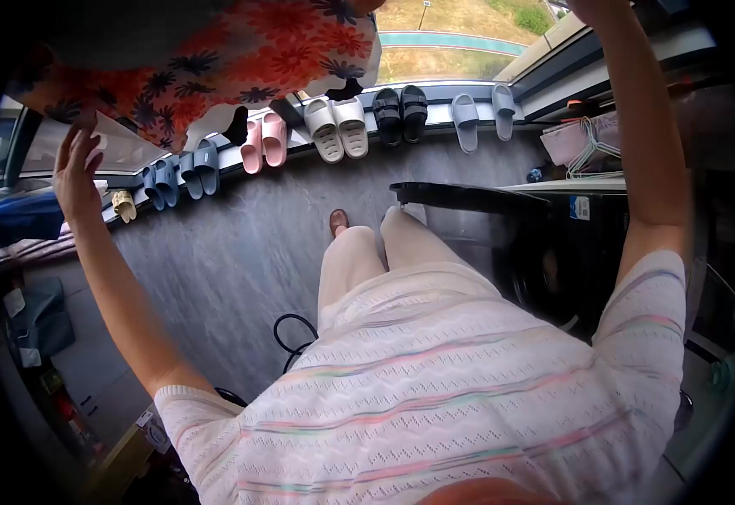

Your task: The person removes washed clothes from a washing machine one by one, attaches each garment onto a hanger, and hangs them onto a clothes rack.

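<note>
A white cloth with red-orange and navy flowers [241, 59] hangs across the upper left, its top cut off by the frame edge. My left hand [79, 172] is raised at the cloth's lower left edge. Its fingers stretch upward, somewhat apart, with the tips at the fabric; I see no grip on it. High at the upper right, my right hand [590, 8] is only partly in view. The fingers there run out of the frame, so what they hold, if anything, is hidden.
Along the window ledge stand several pairs of slippers, including pink ones [264, 143], white ones [336, 129] and black ones [400, 114]. To my right, a black front-loading machine [586, 244] has its round door [468, 198] swung open. White hangers [590, 147] lie beyond it. A black hose [287, 324] curls on the floor.
</note>
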Demonstrator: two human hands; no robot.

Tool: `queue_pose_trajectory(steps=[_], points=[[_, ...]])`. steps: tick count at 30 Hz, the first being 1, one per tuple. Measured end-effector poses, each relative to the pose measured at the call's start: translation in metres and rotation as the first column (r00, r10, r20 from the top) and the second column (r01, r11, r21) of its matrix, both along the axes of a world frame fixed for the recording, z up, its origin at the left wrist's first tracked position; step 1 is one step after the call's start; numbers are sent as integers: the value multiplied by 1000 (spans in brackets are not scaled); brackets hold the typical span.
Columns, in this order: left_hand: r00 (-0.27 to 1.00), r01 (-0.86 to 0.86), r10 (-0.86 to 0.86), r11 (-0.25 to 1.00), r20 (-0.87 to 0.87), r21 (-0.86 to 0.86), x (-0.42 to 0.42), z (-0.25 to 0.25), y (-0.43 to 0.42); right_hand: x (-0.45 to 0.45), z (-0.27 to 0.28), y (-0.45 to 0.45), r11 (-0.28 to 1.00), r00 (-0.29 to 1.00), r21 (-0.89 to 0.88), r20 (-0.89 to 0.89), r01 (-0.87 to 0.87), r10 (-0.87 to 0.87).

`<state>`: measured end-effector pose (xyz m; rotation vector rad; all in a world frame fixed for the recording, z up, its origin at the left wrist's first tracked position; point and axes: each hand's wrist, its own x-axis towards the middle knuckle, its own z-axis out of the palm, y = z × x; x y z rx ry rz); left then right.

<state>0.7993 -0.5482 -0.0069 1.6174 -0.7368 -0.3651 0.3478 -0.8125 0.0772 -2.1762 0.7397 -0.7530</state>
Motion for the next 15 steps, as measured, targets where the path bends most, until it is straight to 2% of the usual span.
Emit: queue_pose_trajectory(steps=[1,2,4,5,7,9,11,14,15], points=[[985,89,-73,991,-157,97,-21,-43,5,-31,-34,8,981,993,190,-110,-28,50],[972,112,-63,970,-226,215,-46,-79,10,-69,-81,13,983,972,99,-161,-156,170],[937,239,-127,914,-326,329,-87,-147,22,-121,-133,76,867,978,498,-196,35,73],[917,302,-155,872,-368,385,-119,-165,25,-149,-159,107,800,971,584,-238,136,9],[861,429,-208,785,-463,446,-169,-208,32,-208,-214,170,573,927,738,-357,355,-115],[811,546,-291,688,-508,478,-221,-241,41,-269,-266,234,405,838,742,-527,534,-141],[737,661,-384,578,-556,478,-270,-274,58,-328,-311,298,276,726,675,-666,684,-171],[646,762,-466,434,-605,480,-333,-299,99,-392,-342,376,114,585,575,-805,810,-99],[626,779,-450,394,-638,487,-343,-305,117,-407,-351,398,129,559,549,-827,826,-59]])
